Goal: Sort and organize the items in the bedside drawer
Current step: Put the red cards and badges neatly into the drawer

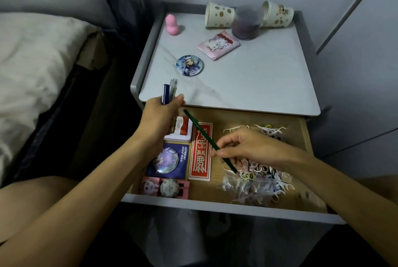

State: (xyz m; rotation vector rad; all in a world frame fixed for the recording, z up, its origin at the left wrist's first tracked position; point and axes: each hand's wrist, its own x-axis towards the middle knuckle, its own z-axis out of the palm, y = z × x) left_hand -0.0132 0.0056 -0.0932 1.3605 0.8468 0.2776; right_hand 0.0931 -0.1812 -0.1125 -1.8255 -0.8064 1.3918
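The bedside drawer (228, 204) stands pulled out below the nightstand top. My left hand (160, 113) grips a bunch of pens (169, 92), one dark blue and the others clear, over the drawer's back left corner. My right hand (247, 146) pinches a green pencil (199, 129) that slants up to the left above the drawer. In the drawer lie a red and white card (201, 152), a blue badge card (170, 159), a pink badge card (165, 187), a small tin with a red packet (182, 130), and a heap of floss picks and hair ties (256, 178).
On the nightstand top (247, 81) are a round badge (190, 65), a pink packet (218, 44), a pink sponge (172, 25), two paper cups (218, 15) on their sides and a dark jar (246, 22). A bed with a pillow (32, 62) is on the left, a wall on the right.
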